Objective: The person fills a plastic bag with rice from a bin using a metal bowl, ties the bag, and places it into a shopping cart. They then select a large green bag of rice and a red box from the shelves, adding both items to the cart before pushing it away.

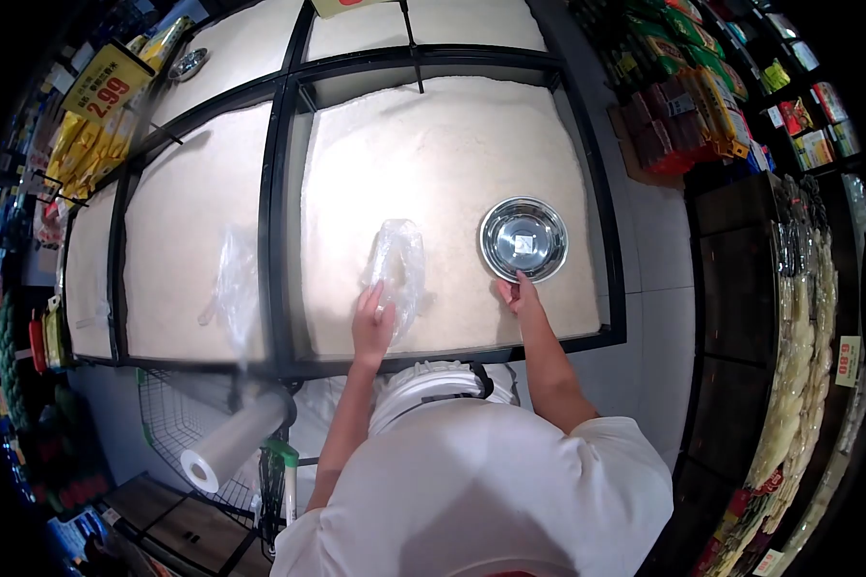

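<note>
A wide bin of pale grain with a black frame lies in front of me. My left hand is closed on a clear plastic bag, which rests over the grain near the bin's front. To the right, my right hand grips the near rim of a round metal bowl. The bowl sits upright over the grain, and a small pale square shows at its bottom.
Another clear bag lies on the left bin. A plastic roll stands by a wire cart at lower left. Packaged goods line the right, and a price sign stands at upper left.
</note>
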Demonstrator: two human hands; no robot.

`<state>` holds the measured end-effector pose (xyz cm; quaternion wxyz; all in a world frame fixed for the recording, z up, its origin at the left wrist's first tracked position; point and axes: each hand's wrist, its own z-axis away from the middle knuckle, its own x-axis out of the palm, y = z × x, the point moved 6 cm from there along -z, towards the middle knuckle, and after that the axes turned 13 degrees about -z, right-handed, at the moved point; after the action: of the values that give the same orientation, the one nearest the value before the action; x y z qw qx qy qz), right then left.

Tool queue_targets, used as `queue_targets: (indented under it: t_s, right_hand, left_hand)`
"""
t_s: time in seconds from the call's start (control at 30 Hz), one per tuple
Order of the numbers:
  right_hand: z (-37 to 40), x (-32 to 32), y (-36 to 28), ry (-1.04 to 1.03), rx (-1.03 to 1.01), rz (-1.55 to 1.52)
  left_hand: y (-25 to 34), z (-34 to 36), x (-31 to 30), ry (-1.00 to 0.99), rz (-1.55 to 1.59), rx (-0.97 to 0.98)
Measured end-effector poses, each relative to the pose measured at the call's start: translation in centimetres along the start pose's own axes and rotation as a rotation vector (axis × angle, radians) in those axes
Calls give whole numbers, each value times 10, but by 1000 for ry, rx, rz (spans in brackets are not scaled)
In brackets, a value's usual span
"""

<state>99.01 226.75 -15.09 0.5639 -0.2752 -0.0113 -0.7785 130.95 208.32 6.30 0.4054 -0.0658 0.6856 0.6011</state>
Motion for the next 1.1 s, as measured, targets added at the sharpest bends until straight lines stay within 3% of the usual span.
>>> queue_targets:
  t_s: [0.1, 0.23, 0.37, 0.5, 0.6, 0.7, 1.0, 1.1]
  right_hand:
    - [-2, 6, -18, 71, -193, 165]
    - [43, 36, -44, 93, -556, 537]
    - [70, 61, -52, 152, -1028, 1197]
    - [62, 66, 2, -24, -859, 1208]
    - [58, 57, 24, -93, -510, 956]
    - [66, 50, 36, -80, -298, 575]
    - [158, 91, 27, -270, -223, 531]
    - [180, 107, 40, -347, -273, 571]
  left_hand:
    - [12, 7, 4, 34, -366, 114]
    - [20, 12, 7, -60, -269, 19]
    - [25, 9, 7, -95, -190, -29]
    - [20, 8, 10, -87, -161, 14]
    - [16, 6, 20, -78, -46, 25]
    - [14, 5, 20, -84, -64, 42]
    - [14, -8, 32, -163, -136, 49]
    - [17, -13, 39, -249, -28, -62]
